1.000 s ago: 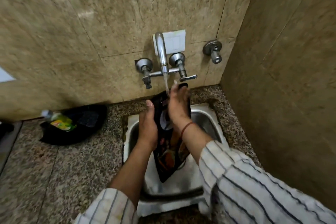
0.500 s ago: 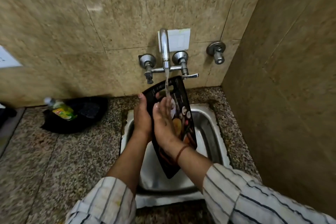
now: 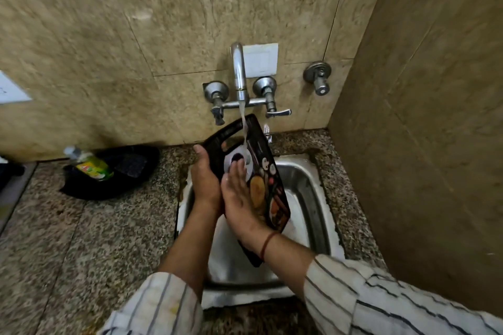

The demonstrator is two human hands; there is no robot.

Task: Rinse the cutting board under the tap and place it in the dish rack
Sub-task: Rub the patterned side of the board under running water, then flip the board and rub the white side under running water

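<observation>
Mottled beige tiles cover the wall (image 3: 190,22) ahead and the side wall to my right, and a speckled granite counter (image 3: 95,239) runs beneath them with a small steel sink (image 3: 307,193) set into it. From my feed I look straight down on the tap (image 3: 238,71), which is mounted on the wall in front of a white switch plate (image 3: 261,60), with a separate round valve (image 3: 318,76) off to its right. A thin stream of water (image 3: 243,122) falls from the spout onto the upper end of the cutting board (image 3: 268,171). The board is black, with printed food pictures on the face I can see, and it is held tilted over the sink, handle end up near the tap, lower corner down in the basin. The left hand (image 3: 204,179) grips the board's left edge just below the handle slot, fingers wrapped round behind it where I cannot see them. The right hand (image 3: 239,198) lies flat on the printed face, fingers straight and close together, tips near the spot where the water lands. A red thread (image 3: 268,242) circles the right wrist, and both arms wear a striped sleeve (image 3: 381,302). Well to the left on the counter sits a black tray (image 3: 128,171) with a green-labelled bottle (image 3: 91,164) lying in it.
</observation>
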